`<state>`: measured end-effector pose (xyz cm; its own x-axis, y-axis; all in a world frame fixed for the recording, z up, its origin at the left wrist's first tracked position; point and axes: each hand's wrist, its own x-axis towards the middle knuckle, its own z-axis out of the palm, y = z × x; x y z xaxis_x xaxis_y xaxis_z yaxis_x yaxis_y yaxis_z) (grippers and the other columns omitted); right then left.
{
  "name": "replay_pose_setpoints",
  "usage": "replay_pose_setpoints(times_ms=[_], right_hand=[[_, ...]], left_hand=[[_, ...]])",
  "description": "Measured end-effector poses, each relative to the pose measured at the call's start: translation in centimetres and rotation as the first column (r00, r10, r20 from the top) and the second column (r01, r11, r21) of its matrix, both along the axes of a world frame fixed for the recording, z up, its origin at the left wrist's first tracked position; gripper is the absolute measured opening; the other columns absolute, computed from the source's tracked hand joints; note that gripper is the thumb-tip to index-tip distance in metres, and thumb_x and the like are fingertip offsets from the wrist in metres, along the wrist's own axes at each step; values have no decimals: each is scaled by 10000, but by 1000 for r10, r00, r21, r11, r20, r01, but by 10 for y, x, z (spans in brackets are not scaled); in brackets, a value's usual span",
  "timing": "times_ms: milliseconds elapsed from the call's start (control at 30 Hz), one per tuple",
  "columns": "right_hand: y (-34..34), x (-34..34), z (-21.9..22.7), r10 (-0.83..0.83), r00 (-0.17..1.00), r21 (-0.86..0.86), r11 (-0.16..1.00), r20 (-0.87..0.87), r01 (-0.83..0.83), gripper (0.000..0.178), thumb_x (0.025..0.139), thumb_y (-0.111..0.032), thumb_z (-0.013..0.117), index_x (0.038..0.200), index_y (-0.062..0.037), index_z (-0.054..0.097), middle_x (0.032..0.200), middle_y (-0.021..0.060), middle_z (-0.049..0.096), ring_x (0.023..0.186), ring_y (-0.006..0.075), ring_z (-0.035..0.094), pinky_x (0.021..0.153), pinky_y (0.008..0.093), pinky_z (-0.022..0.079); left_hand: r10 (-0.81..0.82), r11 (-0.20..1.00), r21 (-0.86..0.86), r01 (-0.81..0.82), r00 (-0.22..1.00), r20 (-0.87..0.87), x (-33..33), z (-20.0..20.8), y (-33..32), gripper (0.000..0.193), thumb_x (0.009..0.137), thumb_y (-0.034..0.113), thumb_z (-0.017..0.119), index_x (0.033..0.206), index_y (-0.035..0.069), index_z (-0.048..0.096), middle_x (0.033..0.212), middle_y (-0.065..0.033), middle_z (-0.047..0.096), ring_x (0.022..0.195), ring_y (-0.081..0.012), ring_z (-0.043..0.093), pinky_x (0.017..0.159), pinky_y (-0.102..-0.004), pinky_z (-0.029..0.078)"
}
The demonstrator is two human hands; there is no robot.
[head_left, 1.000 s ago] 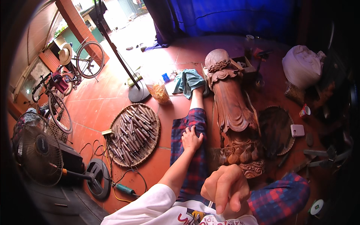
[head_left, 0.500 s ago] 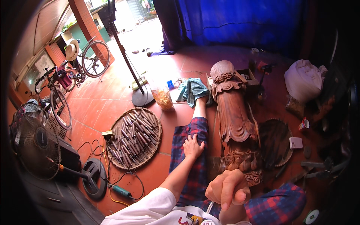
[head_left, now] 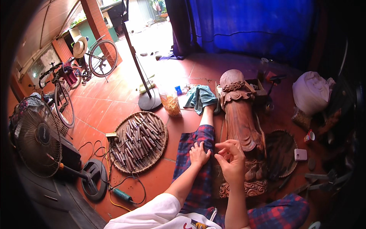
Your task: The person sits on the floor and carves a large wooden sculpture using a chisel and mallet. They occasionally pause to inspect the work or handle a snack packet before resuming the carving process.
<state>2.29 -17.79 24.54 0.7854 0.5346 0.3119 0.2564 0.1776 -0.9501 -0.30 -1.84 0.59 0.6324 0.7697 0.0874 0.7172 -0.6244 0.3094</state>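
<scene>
The left hand (head_left: 200,154) rests on the plaid trousers (head_left: 189,136), its fingers spread wide. The right hand (head_left: 231,157) is raised in front of the carving (head_left: 241,118), fingers loosely curled, with a narrow gap between thumb and forefinger; I cannot tell whether it touches the wood. From that hand the carving runs toward 12 o'clock, its domed top farthest, and the white box (head_left: 300,154) sits at 3 o'clock. From the left hand, the basket (head_left: 151,160) of slim tools (head_left: 139,139) lies near 9 o'clock, the green grinder (head_left: 122,194) at 8, the cloth (head_left: 200,98) at 12.
</scene>
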Motion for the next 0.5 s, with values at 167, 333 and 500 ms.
replay_pose_setpoints(times_ms=[167,333,500], right_hand=[[6,25,-59,-62,996,-356,934,-59,37,234,879,-161,729,711,-20,649,486,30,570,448,128,564,477,283,424],[19,31,-97,-218,959,-181,951,181,250,331,929,-212,686,686,7,639,499,56,582,467,113,594,455,284,420],[2,35,-105,-4,985,-474,877,-172,-80,138,961,-122,603,945,7,651,754,93,681,669,121,671,577,269,507]], left_hand=[[10,1000,7,-10,1000,22,1,1,1,664,803,490,662,1341,123,532,1274,-182,521,1047,-369,589,871,-475,485],[3,1000,7,-3,1000,15,3,-2,2,664,806,491,663,1343,124,526,1299,-183,512,1060,-369,586,877,-472,484],[67,990,-128,-54,993,98,-4,0,0,613,851,459,635,1347,118,517,1382,-209,472,1195,-383,518,977,-487,434]])
